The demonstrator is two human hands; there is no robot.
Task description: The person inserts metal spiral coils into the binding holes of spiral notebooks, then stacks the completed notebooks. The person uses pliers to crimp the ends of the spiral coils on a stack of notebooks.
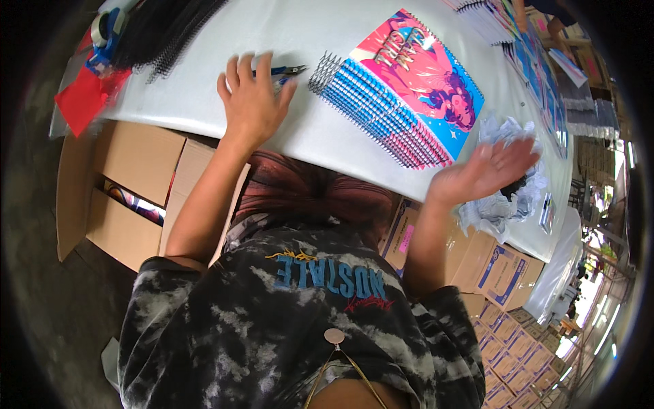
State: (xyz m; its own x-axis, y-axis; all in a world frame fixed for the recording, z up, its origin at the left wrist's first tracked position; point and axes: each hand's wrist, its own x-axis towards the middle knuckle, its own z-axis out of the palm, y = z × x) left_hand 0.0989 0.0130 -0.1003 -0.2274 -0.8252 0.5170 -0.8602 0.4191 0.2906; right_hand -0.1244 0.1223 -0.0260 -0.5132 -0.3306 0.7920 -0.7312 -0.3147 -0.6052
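Note:
My left hand (253, 102) is over the table with its fingers spread, holding nothing. Partly behind its fingertips lie pliers (293, 70) with dark handles. To the right stands a fanned stack of spiral-bound notebooks (388, 112), the top one with a pink and blue illustrated cover (422, 68). Loose wire coil ends (325, 73) stick out at the stack's left corner. My right hand (489, 170), slightly blurred, is raised near the stack's lower right corner, fingers stretched out and empty. Crumpled pale plastic (501, 211) lies beneath and beside it.
Black spiral coils (163, 37) lie at the far left, beside a blue tape dispenser (103, 41) and a red sheet (82, 102). More notebooks (535, 82) line the right side. An open cardboard box (136, 160) stands below the table's left edge; other cartons (507, 276) are at lower right.

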